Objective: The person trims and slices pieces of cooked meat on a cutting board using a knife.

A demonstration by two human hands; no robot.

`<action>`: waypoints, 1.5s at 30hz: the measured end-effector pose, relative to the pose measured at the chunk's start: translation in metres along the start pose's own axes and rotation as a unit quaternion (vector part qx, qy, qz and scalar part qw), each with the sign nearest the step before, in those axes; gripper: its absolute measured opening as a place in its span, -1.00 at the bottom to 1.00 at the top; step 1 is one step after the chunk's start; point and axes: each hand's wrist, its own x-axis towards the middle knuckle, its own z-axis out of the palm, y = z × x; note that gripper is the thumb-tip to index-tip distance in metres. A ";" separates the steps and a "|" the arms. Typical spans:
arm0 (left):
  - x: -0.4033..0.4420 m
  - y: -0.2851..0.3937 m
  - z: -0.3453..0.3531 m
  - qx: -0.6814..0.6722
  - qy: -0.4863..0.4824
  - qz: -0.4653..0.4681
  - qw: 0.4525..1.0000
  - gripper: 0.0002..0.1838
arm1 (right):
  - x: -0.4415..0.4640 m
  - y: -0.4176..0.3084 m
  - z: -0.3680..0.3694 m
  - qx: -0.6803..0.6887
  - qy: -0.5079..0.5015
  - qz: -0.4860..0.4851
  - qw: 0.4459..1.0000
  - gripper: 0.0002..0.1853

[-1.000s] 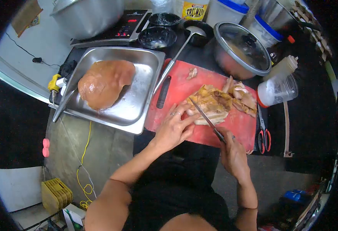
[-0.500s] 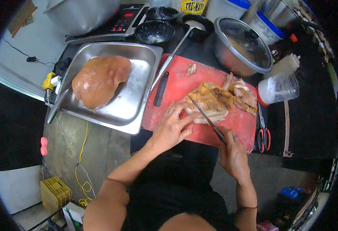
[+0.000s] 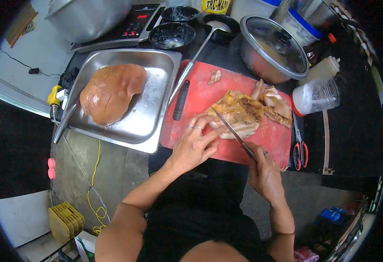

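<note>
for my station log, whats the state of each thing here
Left hand, against the meat
Right hand, gripping the knife
Knife, blade across the meat
Meat, in several pieces
Tray, holding one brown slab
Cooktop, display lit
Glass-lidded pot, covered
Scissors, closed
Ladle, head over black bowl

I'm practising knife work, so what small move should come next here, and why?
Probably a short, careful slicing stroke with the knife: the right hand grips its handle, the blade lies across the piece of meat, and the left hand appears to brace that piece's near-left edge.
</note>
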 end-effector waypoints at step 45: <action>0.002 -0.002 0.001 0.004 0.004 0.016 1.000 -0.69 | 0.001 0.001 0.000 -0.005 -0.005 0.004 1.000 -0.54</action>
